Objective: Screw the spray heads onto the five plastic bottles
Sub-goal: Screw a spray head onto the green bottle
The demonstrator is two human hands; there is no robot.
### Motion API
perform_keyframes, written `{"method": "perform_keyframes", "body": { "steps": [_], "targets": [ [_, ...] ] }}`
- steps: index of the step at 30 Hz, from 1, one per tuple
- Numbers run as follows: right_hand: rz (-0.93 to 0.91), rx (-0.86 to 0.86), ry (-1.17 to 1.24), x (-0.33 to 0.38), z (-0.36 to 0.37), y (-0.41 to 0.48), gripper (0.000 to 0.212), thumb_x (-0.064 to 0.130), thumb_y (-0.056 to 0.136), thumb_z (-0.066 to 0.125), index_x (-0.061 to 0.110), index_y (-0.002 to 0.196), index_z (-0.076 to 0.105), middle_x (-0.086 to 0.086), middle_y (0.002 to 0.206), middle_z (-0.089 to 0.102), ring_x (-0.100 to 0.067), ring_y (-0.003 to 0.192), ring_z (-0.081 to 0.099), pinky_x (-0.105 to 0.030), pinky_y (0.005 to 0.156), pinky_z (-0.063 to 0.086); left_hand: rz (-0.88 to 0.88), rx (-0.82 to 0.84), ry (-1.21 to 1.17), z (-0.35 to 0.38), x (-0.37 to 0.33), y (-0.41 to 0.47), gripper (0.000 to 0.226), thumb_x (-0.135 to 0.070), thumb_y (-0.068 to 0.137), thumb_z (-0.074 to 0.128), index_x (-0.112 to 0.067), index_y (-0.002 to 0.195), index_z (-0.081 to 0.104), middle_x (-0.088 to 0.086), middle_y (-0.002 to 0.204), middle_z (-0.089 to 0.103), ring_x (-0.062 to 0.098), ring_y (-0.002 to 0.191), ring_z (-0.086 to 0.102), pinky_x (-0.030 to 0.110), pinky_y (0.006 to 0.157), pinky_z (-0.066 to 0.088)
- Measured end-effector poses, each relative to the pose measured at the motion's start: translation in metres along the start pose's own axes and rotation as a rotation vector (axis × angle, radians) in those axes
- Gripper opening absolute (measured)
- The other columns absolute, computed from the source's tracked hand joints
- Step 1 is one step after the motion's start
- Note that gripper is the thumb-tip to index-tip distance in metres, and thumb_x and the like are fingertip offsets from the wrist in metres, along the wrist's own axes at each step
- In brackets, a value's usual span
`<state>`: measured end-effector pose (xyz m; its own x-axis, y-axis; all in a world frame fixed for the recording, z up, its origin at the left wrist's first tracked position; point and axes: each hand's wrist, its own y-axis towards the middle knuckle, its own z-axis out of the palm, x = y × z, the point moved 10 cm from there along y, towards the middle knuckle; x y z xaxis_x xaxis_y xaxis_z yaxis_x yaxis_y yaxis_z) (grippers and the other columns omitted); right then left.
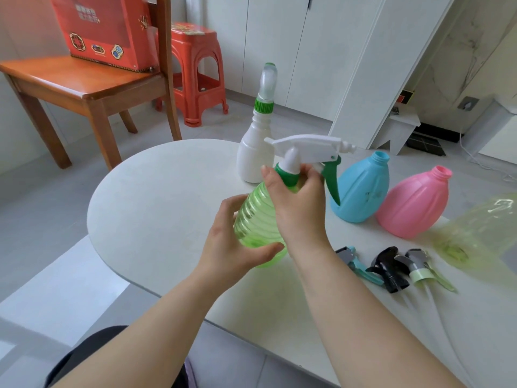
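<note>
My left hand point(226, 247) grips the lower body of a translucent green ribbed bottle point(254, 217), tilted above the white table point(156, 197). My right hand point(296, 200) curls round the green collar of the white spray head with green trigger point(310, 152) sitting on its neck. Behind stands a white bottle point(253, 152) with a green collar and clear cap. A blue bottle point(361, 189) and a pink bottle point(414, 203) stand with bare necks. A pale yellow-green bottle point(475, 233) lies at the right edge. Three loose spray heads lie near my right forearm: teal point(355, 261), black point(389, 270), light green point(422, 267).
Beyond the table's left stand a wooden chair point(84, 85) carrying a red box point(106, 32) and a red plastic stool point(195, 74). White cabinet doors point(307, 51) line the back wall. A small white step stool point(400, 130) sits at the right.
</note>
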<state>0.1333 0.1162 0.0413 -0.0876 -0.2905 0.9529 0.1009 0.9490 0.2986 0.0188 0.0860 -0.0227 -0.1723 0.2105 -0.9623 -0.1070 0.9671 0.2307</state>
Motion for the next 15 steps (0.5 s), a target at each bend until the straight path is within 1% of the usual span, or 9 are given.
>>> {"method": "perform_keyframes", "body": {
  "steps": [2,4,5,7,9,11,12,13,15],
  "targets": [
    [-0.015,0.136,-0.022,0.003,0.012,-0.001,0.019,0.028,0.081,0.061,0.032,0.085,0.043,0.016,0.083,0.052,0.011,0.072,0.052,0.000,0.064,0.037,-0.023,0.014,-0.069,-0.002,0.001,0.003,0.059,-0.024,0.046,0.076,-0.043,0.092,0.043,-0.021,0.094,0.056,-0.015,0.077,0.058,0.003,0.057,0.044],
    [-0.032,0.301,0.035,0.007,0.027,-0.005,0.017,0.031,0.083,0.052,0.035,0.098,0.044,0.013,0.094,0.055,0.002,0.087,0.054,-0.009,0.080,0.041,-0.064,0.040,-0.166,-0.004,0.004,0.006,0.056,-0.020,0.046,0.075,-0.038,0.091,0.046,-0.015,0.096,0.058,-0.014,0.074,0.059,0.004,0.056,0.045],
    [-0.035,0.329,0.062,0.007,0.029,-0.006,0.019,0.030,0.085,0.047,0.036,0.103,0.047,0.011,0.101,0.057,-0.001,0.095,0.055,-0.015,0.088,0.042,-0.082,0.061,-0.220,-0.004,0.006,0.007,0.056,-0.019,0.046,0.075,-0.036,0.092,0.047,-0.011,0.097,0.058,-0.011,0.074,0.061,0.006,0.057,0.047],
    [-0.018,0.253,0.118,0.006,0.021,-0.001,0.021,0.024,0.089,0.046,0.037,0.103,0.054,0.014,0.102,0.062,-0.004,0.100,0.056,-0.024,0.094,0.044,-0.097,0.105,-0.302,0.000,0.007,0.007,0.061,-0.020,0.043,0.078,-0.032,0.094,0.048,-0.007,0.097,0.060,-0.005,0.078,0.063,0.012,0.061,0.051],
    [0.039,0.147,0.207,0.000,0.008,0.005,0.019,0.021,0.086,0.054,0.036,0.087,0.066,0.019,0.083,0.068,-0.004,0.089,0.060,-0.029,0.089,0.047,-0.098,0.133,-0.322,0.004,0.006,0.005,0.064,-0.030,0.038,0.077,-0.032,0.096,0.048,-0.006,0.097,0.062,0.001,0.082,0.064,0.017,0.065,0.053],
    [0.079,0.145,0.267,-0.003,0.005,0.007,0.010,0.024,0.077,0.065,0.032,0.075,0.070,0.016,0.072,0.070,-0.010,0.084,0.061,-0.038,0.088,0.048,-0.099,0.150,-0.313,0.004,0.005,0.003,0.065,-0.035,0.037,0.075,-0.033,0.096,0.048,-0.005,0.099,0.061,0.003,0.085,0.064,0.020,0.069,0.055],
    [0.082,0.168,0.268,-0.002,0.005,0.008,0.005,0.027,0.071,0.068,0.030,0.074,0.070,0.013,0.073,0.070,-0.012,0.083,0.061,-0.041,0.088,0.049,-0.100,0.165,-0.312,0.005,0.005,0.003,0.065,-0.035,0.037,0.075,-0.033,0.096,0.048,-0.003,0.099,0.061,0.004,0.085,0.065,0.021,0.069,0.055],
    [0.079,0.191,0.239,-0.001,0.006,0.008,0.012,0.029,0.067,0.069,0.026,0.078,0.069,0.009,0.076,0.068,-0.015,0.083,0.061,-0.043,0.088,0.049,-0.103,0.184,-0.314,0.005,0.004,0.003,0.066,-0.035,0.037,0.075,-0.032,0.096,0.048,-0.002,0.099,0.061,0.005,0.085,0.065,0.021,0.069,0.055],
    [0.073,0.242,0.162,0.003,0.009,0.009,0.034,0.030,0.063,0.069,0.016,0.094,0.063,-0.005,0.089,0.064,-0.024,0.087,0.060,-0.050,0.092,0.047,-0.104,0.228,-0.321,0.008,0.002,0.002,0.066,-0.033,0.037,0.075,-0.030,0.098,0.048,-0.001,0.098,0.062,0.005,0.083,0.065,0.021,0.068,0.055]
  ]
}}
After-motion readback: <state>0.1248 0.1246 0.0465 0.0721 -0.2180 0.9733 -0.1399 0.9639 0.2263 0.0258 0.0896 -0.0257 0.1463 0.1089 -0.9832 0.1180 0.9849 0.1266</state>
